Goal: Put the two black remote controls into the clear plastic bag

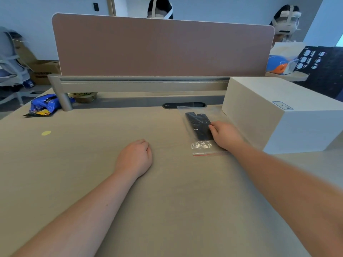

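Note:
Two black remote controls (198,125) lie side by side inside the clear plastic bag (202,147), which lies flat on the desk at the right, beside a white box. The bag's red-striped mouth faces me. My right hand (225,135) rests on the bag's right edge, fingers curled against the remotes through the plastic. My left hand (136,157) rests on the desk to the left of the bag, loosely closed with nothing in it.
A large white box (278,112) stands right of the bag. A pink divider panel (161,47) and its grey rail close off the desk's far side. A blue snack packet (44,105) lies at the far left, a yellow sticker (46,133) nearer.

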The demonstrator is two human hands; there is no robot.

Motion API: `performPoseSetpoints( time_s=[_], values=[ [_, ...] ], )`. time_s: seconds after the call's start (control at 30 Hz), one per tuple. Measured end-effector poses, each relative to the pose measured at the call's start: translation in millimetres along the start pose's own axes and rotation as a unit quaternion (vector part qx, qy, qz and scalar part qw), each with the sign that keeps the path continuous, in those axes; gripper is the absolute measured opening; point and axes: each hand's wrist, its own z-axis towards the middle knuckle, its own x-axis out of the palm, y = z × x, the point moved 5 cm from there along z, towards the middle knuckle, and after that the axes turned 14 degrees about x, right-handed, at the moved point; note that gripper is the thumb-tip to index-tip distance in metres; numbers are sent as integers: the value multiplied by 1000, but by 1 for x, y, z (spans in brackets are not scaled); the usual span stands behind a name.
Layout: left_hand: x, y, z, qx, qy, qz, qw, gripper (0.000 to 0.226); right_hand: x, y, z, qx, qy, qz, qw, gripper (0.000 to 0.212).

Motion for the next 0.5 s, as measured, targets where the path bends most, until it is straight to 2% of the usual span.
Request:
performPoseSetpoints(
  time_s=[0.5],
  values=[
    [-17,-31,-56,5,1,-2,1000,29,-1,54,-107,-78,62,2,995,37]
  ],
)
